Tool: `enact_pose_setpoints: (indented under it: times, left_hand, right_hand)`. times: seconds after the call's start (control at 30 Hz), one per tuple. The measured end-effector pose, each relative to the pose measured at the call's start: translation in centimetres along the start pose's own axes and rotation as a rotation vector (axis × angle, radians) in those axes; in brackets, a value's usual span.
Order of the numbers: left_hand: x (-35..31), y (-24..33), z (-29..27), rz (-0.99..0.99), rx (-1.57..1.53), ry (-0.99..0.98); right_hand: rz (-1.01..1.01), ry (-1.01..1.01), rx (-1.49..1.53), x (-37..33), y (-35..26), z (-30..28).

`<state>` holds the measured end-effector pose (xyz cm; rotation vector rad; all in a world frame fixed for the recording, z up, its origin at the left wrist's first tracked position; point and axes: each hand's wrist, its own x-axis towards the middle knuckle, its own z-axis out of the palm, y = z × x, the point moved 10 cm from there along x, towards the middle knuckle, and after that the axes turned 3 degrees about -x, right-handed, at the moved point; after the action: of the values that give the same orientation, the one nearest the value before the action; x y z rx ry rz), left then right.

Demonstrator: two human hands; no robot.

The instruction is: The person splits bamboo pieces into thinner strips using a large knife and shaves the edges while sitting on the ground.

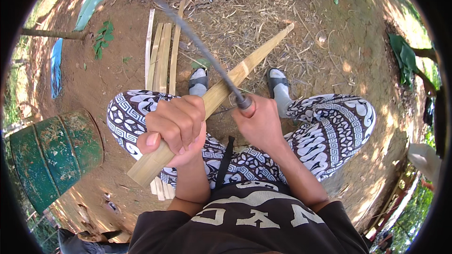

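My left hand [176,127] is wrapped round a long split-bamboo slat [245,68], near its wide lower end. The slat slants up to the right and away from me, narrowing toward its far tip. In my right hand [259,122] is the handle of a long-bladed knife [200,44], closed in my fist. Its dark narrow blade, seen nearly edge-on, points up and to the left. The blade crosses over the slat just beyond my left hand; I cannot tell whether the two touch. Most of the handle is hidden by my fingers.
Several bamboo strips [164,59] lie on the ground left of my sandalled feet [198,82]. Shavings [235,14] litter the dirt ahead. A rusty green drum [59,153] lies at left, near blue plastic [56,68]. My knees in patterned trousers [329,131] are spread.
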<state>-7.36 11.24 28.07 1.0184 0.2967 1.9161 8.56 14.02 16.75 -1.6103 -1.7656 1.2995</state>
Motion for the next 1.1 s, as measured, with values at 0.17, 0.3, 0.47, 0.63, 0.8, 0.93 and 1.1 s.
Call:
enact_pose_setpoints:
  times: [0.17,0.3,0.47,0.63,0.8,0.93,1.1]
  left_hand:
    - [-0.4,-0.2,0.6,-0.041,0.012,-0.05]
    - [-0.6,0.7,-1.5,-0.018,0.0,0.048]
    - [-0.1,0.5,0.4,-0.002,-0.011,-0.029]
    - [-0.6,0.5,-1.1,0.016,-0.023,0.101]
    - [-1.0,0.4,-0.6,0.033,-0.031,0.095]
    - [-1.4,1.0,-1.9,0.046,-0.031,0.173]
    - [-1.1,1.3,-3.3,0.028,-0.023,0.178]
  right_hand:
    - [-0.117,-0.009,-0.112,-0.1,-1.9,-0.2]
    - [0.275,0.033,-0.216,2.1,11.3,-1.6]
    - [0.205,0.179,-0.299,1.9,13.1,-3.1]
    - [0.05,-0.086,0.067,-0.1,1.1,0.6]
    - [-0.051,-0.234,-0.016,-1.2,-3.1,1.4]
    - [0.076,-0.093,-0.176,0.9,5.1,0.1]
    - [0.508,0.151,0.09,1.9,18.8,-3.7]
